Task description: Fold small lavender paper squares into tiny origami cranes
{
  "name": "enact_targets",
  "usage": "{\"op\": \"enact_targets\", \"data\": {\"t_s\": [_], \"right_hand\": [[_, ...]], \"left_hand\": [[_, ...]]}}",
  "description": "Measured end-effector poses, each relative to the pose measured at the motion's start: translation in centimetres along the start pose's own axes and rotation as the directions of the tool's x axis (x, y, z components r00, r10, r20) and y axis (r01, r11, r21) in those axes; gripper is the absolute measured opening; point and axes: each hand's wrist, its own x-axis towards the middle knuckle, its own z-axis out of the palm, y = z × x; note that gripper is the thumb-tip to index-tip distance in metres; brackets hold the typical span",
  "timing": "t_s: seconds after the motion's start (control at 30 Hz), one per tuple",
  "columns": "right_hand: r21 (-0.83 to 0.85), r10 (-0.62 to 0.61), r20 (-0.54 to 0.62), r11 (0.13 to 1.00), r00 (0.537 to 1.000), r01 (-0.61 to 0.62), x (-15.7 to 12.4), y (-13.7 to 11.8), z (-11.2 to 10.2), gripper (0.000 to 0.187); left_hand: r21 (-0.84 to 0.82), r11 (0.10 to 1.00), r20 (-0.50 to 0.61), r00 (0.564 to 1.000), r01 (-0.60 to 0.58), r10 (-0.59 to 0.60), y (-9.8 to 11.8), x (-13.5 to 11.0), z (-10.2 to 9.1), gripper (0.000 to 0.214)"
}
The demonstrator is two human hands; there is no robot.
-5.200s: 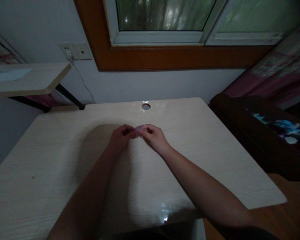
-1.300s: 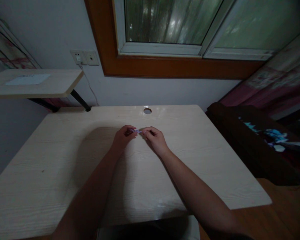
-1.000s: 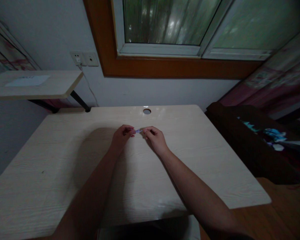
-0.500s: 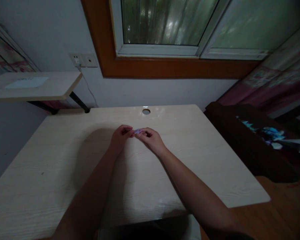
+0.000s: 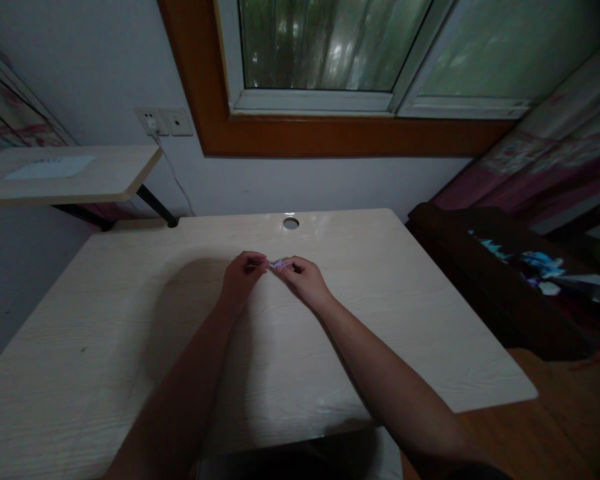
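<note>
Between my two hands is a small, pale purple-white piece [image 5: 276,264], thin and perhaps paper; its exact kind is too small to make out. My left hand [image 5: 242,273] pinches its left end between thumb and fingers. From the other side, my right hand [image 5: 303,275] grips the right end, thumb toward me and fingers curled behind. Fingertips of the two hands are close together, with a short stretch of the piece showing between them. Both hands are just over the pale wood-grain desk [image 5: 380,320], toward its far half.
A round cable hole [image 5: 291,223] lies near the desk's back edge. At left stands a raised shelf [image 5: 125,177] with a white sheet [image 5: 50,167] on it. Behind are a wall socket [image 5: 164,122] and a window. Dark furniture [image 5: 460,267] with blue items stands at right.
The small piece shows a slightly different shape between my fingertips, thinner and lighter. My hands keep nearly the same place; the whole view has shifted a little.
</note>
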Motion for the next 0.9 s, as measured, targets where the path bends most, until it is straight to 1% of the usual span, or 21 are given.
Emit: {"op": "enact_targets", "data": {"t_s": [0.13, 0.37, 0.63, 0.9], "right_hand": [[0.011, -0.004, 0.001, 1.000, 1.000, 0.004, 0.0, -0.2, 0.0, 0.030], [0.018, -0.008, -0.003, 1.000, 1.000, 0.008, 0.0, -0.3, -0.1, 0.031], [0.019, 0.003, -0.016, 1.000, 1.000, -0.003, 0.0, -0.2, -0.1, 0.032], [0.004, 0.011, -0.026, 1.000, 1.000, -0.011, -0.1, -0.8, -0.1, 0.033]], "left_hand": [[-0.005, 1.000, -0.022, 1.000, -0.020, 0.020, 0.0, 0.1, -0.1, 0.024], [-0.038, 0.999, -0.023, 1.000, 0.003, -0.004, 0.4, 0.1, -0.2, 0.024], [-0.124, 0.992, -0.046, 0.999, 0.017, -0.023, 1.2, 0.0, 0.0, 0.023], [-0.155, 0.987, -0.037, 0.999, 0.033, -0.039, 1.2, -0.1, 0.0, 0.024]]}}
